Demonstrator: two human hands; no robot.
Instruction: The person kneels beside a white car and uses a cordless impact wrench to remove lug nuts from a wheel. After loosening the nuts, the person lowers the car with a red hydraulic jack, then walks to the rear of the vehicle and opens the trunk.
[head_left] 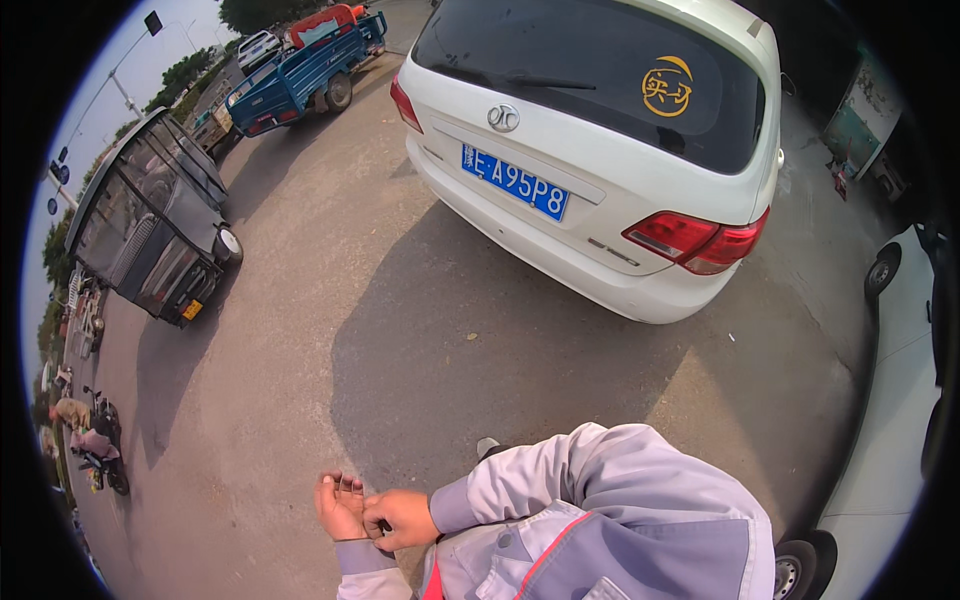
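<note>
Sunlit pavement [285, 340] runs up to a white car [620, 165] ahead, with a covered three-wheeler [165, 270] and blue cargo truck [268, 108] leftward and a pale vehicle [885, 450] at right. Left sleeve cuff [366, 557] lies just below the right hand [403, 518], whose bent fingers rest by the left wrist; whether that grip pinches anything, I cannot tell. The left hand [340, 508] is palm up, its grip loose and empty. The truck's bed [302, 86] carries something red-orange [322, 22].
</note>
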